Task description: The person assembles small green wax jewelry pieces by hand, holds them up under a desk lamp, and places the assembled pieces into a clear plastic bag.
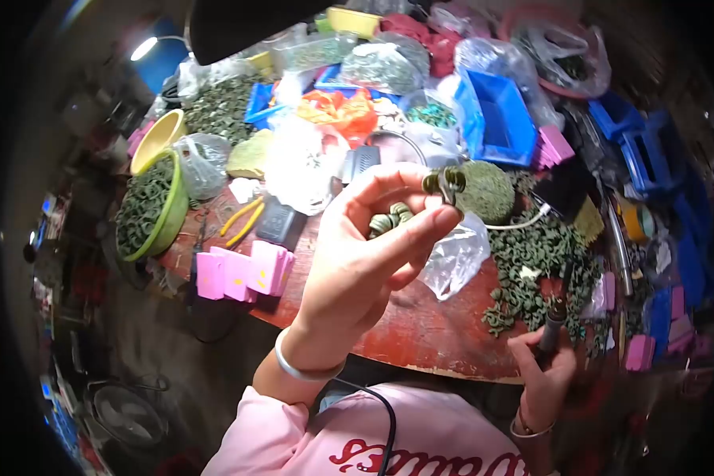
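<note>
Raised over the middle of the table, my left hand pinches a small dark green coiled piece between thumb and fingertips. More green pieces lie in the curl of its fingers. Low at the right, my right hand is closed round a grey pen-like tool with a dark upper part, beside the table's front edge. A spread pile of green curled pieces lies just beyond that hand. Behind the raised hand is a round green pad.
Pink blocks, yellow-handled pliers and a black box lie left on the red table. A green basin of pieces stands far left. Blue bins, orange plastic and clear bags fill the back.
</note>
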A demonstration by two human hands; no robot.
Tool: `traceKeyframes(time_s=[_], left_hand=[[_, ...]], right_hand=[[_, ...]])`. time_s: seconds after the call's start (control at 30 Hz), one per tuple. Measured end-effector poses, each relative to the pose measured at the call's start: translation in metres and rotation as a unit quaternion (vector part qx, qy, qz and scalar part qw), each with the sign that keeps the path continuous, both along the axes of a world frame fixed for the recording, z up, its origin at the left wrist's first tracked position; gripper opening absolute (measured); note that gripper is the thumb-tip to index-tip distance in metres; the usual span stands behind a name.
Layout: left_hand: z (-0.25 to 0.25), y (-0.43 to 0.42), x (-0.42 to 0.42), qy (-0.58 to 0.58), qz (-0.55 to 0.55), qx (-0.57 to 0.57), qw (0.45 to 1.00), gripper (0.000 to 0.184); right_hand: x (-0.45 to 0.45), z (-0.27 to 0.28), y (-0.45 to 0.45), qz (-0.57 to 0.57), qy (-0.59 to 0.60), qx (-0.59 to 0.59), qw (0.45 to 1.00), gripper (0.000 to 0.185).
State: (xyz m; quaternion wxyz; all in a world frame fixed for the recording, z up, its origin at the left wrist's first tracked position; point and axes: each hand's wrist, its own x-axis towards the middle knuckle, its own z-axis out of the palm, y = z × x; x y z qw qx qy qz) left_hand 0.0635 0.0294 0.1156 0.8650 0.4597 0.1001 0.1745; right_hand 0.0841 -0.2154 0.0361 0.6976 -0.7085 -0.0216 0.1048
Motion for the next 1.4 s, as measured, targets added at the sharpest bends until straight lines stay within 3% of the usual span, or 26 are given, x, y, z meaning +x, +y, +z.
traceKeyframes(time_s=[0.3,0.43,0.9,0.97,1.1,1.17,1.4], left_hand=[[0.017,0.015,-0.001,-0.085,0.040,0.023,0.995,0.033],[0.021,0.018,-0.002,-0.066,0.067,0.045,0.995,0.033],[0.032,0.022,-0.002,-0.098,0.029,-0.005,0.995,0.037],[0.035,0.016,0.000,-0.089,0.079,0.006,0.993,0.026],[0.035,0.018,-0.002,-0.090,0.082,0.011,0.992,0.027],[0.033,0.022,-0.003,-0.103,0.051,-0.003,0.993,0.039],[0.028,0.024,-0.002,-0.115,0.058,0.015,0.992,0.042]], right_hand=[[0.000,-0.005,-0.003,0.024,-0.015,0.025,0.999,0.028],[-0.003,-0.003,-0.002,0.022,-0.023,0.026,0.999,0.027],[-0.005,-0.009,-0.003,0.021,-0.017,0.029,0.999,0.026],[-0.005,-0.010,-0.003,0.022,-0.019,0.030,0.999,0.026],[-0.005,-0.010,-0.002,0.024,-0.021,0.033,0.999,0.025],[-0.005,-0.009,-0.001,0.025,-0.023,0.034,0.999,0.025],[-0.005,-0.009,-0.001,0.030,-0.022,0.026,0.999,0.025]])
